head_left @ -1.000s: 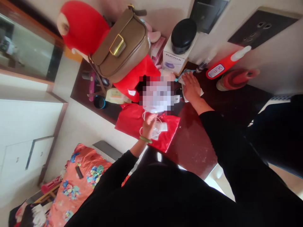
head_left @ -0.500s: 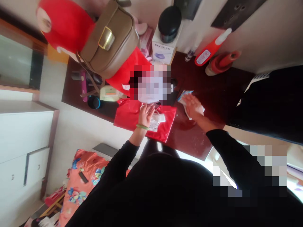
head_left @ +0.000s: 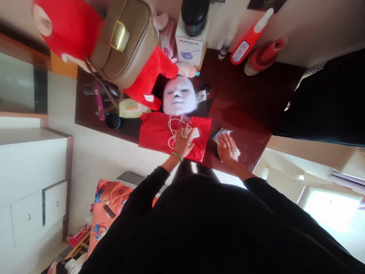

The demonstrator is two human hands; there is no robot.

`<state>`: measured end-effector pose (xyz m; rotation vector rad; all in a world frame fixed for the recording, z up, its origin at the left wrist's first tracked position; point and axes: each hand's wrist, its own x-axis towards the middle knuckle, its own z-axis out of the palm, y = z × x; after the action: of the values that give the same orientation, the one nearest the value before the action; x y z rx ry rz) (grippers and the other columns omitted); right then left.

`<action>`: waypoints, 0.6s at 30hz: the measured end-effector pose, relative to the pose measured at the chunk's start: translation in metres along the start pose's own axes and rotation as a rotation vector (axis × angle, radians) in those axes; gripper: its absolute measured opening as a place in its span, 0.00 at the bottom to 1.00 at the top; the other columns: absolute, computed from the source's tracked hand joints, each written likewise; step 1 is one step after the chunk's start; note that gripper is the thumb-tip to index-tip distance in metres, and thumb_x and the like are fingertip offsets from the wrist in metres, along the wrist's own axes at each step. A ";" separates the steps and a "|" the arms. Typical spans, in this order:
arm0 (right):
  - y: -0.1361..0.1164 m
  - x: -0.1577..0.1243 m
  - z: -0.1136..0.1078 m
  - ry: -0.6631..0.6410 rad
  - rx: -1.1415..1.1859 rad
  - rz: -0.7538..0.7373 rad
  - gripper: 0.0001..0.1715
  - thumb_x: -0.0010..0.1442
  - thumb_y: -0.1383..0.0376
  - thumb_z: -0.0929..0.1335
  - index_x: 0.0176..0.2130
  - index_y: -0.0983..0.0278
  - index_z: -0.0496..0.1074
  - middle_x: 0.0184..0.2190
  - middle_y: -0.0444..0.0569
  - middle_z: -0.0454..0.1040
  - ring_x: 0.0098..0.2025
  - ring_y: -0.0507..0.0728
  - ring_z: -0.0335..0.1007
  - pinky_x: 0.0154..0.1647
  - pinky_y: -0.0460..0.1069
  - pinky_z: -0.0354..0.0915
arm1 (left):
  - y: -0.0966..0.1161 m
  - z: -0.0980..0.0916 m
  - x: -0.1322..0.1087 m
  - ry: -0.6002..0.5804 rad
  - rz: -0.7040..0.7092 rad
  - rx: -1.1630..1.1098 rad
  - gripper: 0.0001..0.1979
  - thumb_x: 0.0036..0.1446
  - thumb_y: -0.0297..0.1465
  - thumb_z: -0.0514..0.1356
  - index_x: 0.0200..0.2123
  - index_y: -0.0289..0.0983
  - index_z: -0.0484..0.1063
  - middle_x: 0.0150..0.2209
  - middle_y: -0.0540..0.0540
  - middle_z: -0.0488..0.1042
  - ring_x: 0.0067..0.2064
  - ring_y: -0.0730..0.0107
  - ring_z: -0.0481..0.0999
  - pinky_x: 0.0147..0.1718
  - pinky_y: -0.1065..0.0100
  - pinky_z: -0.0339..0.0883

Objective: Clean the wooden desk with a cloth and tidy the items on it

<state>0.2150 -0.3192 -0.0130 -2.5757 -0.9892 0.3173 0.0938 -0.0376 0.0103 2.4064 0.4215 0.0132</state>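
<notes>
My right hand (head_left: 228, 148) lies flat on a white cloth (head_left: 222, 131) with a blue edge, pressing it to the dark red-brown tabletop (head_left: 242, 99). Its fingers are stretched out, and the cloth shows around them. My left hand (head_left: 184, 141), with a green bangle at the wrist, rests open over a white cable (head_left: 170, 131) and a small white block (head_left: 195, 133), partly covering them. Both lie on a shiny red bag (head_left: 154, 131) at the table's front edge. Just behind the bag is a white face mask (head_left: 179, 97).
A taupe handbag (head_left: 134, 49) leans on a red plush toy (head_left: 68, 26) at the left. Behind stand a white box (head_left: 189, 51) with a black jar (head_left: 194, 17) on it, a red bottle (head_left: 246, 43) and a red-and-cream object (head_left: 264, 59). Something large and black (head_left: 327, 102) borders the right.
My right hand has slid the cloth toward the table's front edge. My left hand has shifted right and down onto the white block and cable. The camera view has also shifted a little.
</notes>
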 end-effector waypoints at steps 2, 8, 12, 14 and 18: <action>0.009 -0.006 -0.005 -0.051 0.033 -0.038 0.34 0.71 0.67 0.62 0.72 0.57 0.74 0.73 0.51 0.72 0.80 0.64 0.59 0.80 0.67 0.62 | 0.002 0.005 0.010 -0.039 0.022 0.027 0.42 0.57 0.24 0.69 0.74 0.44 0.68 0.79 0.37 0.61 0.82 0.37 0.54 0.79 0.32 0.51; 0.040 0.056 -0.030 0.123 0.072 0.017 0.38 0.70 0.69 0.58 0.73 0.60 0.71 0.72 0.54 0.72 0.76 0.63 0.67 0.76 0.63 0.67 | -0.001 0.013 0.026 -0.032 0.006 0.067 0.41 0.58 0.19 0.64 0.75 0.38 0.67 0.77 0.33 0.65 0.80 0.38 0.60 0.79 0.33 0.53; 0.049 0.109 -0.031 0.158 0.061 0.048 0.42 0.73 0.60 0.62 0.80 0.66 0.58 0.80 0.58 0.58 0.83 0.67 0.48 0.83 0.68 0.54 | -0.001 0.009 0.015 -0.040 -0.012 0.116 0.41 0.58 0.18 0.62 0.74 0.42 0.69 0.79 0.38 0.63 0.79 0.38 0.62 0.78 0.33 0.55; 0.048 0.122 -0.026 0.121 0.053 0.037 0.43 0.72 0.58 0.64 0.80 0.68 0.57 0.82 0.59 0.53 0.85 0.68 0.42 0.84 0.70 0.49 | -0.002 0.005 0.005 -0.053 -0.011 0.127 0.40 0.59 0.18 0.61 0.74 0.45 0.70 0.78 0.40 0.64 0.78 0.40 0.64 0.78 0.33 0.55; 0.044 0.124 -0.020 0.110 0.023 0.014 0.43 0.73 0.59 0.63 0.80 0.69 0.56 0.82 0.61 0.51 0.85 0.69 0.42 0.83 0.71 0.48 | -0.004 -0.006 -0.015 -0.083 0.005 0.171 0.40 0.60 0.27 0.70 0.75 0.42 0.68 0.80 0.36 0.60 0.82 0.37 0.53 0.80 0.31 0.46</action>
<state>0.3387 -0.2701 -0.0229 -2.5508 -0.9235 0.1868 0.0778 -0.0359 0.0137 2.5655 0.3914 -0.1242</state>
